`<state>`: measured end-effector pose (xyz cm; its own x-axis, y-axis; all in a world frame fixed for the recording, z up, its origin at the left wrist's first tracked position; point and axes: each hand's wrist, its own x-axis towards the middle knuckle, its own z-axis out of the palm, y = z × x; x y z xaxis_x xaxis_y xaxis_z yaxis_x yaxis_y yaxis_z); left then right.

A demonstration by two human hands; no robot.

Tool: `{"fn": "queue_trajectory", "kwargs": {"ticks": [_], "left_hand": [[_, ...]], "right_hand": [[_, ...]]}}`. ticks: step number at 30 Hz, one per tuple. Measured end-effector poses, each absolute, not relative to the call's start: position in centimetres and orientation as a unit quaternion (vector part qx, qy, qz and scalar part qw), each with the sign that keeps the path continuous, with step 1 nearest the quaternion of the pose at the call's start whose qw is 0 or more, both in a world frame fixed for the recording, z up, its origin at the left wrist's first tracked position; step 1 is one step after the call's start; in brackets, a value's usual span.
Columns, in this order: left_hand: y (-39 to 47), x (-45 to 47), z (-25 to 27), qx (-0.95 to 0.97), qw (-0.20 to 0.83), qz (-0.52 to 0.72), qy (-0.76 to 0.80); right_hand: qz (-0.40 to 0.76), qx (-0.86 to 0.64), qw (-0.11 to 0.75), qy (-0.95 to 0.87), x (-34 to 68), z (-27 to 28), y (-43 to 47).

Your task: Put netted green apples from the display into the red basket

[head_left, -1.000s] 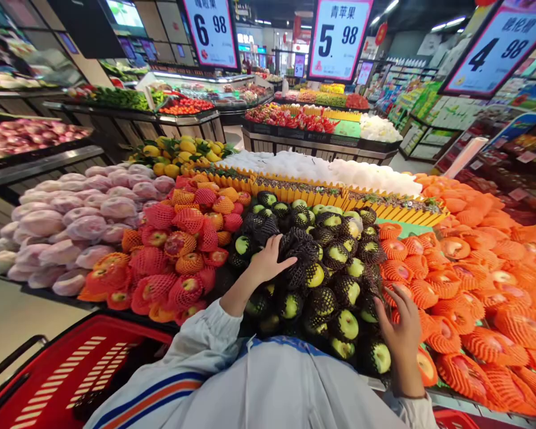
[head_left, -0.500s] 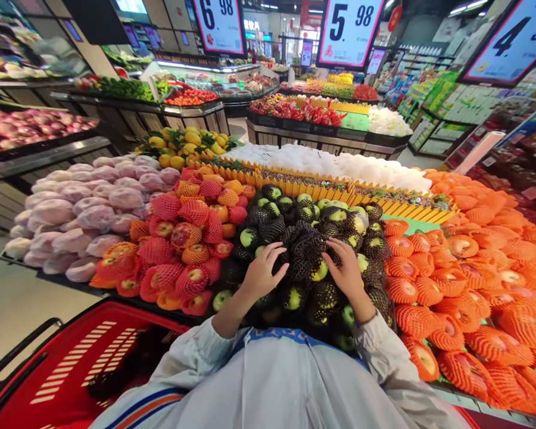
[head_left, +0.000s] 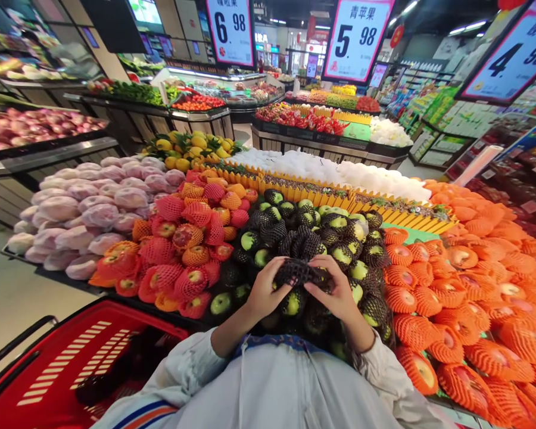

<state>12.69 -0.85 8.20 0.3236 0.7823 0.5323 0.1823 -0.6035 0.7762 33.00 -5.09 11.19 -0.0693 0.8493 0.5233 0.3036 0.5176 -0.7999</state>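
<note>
The left hand [head_left: 264, 291] and the right hand [head_left: 337, 289] meet a little below the centre of the frame, each grip closed on one end of a dark bundle of black foam netting [head_left: 298, 272]. Both thumbs are on the near side of it, the other fingers curled over the far side. Whether a fruit sits inside cannot be made out. The bundle is over a heap of round green apples in black foam nets [head_left: 342, 255], which fills the middle of the frame.

Left of that heap is a pile of apples in red and orange foam nets [head_left: 178, 237]; farther left, pale purple wrapped round fruits [head_left: 100, 215]. Flat round fruits in orange foam nets [head_left: 446, 292] spread across the right side. A red plastic basket with slots [head_left: 129, 317] occupies the lower left corner. At the upper right of centre hangs a pink-bordered price screen [head_left: 358, 39] reading 5.98.
</note>
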Motion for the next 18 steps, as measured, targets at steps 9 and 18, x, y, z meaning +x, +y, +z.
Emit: {"fn": "queue_trajectory", "kwargs": {"ticks": [9,18], "left_hand": [[0.4,14.4,6.9,0.758,0.267,0.493,0.335],[-0.4,15.1,5.9,0.846,0.086,0.461,0.254]], "right_hand": [[0.143,-0.547,0.626,-0.537,35.2,8.6,-4.5],[0.427,-0.519,0.684,-0.285,37.1,7.7,-2.9]]}}
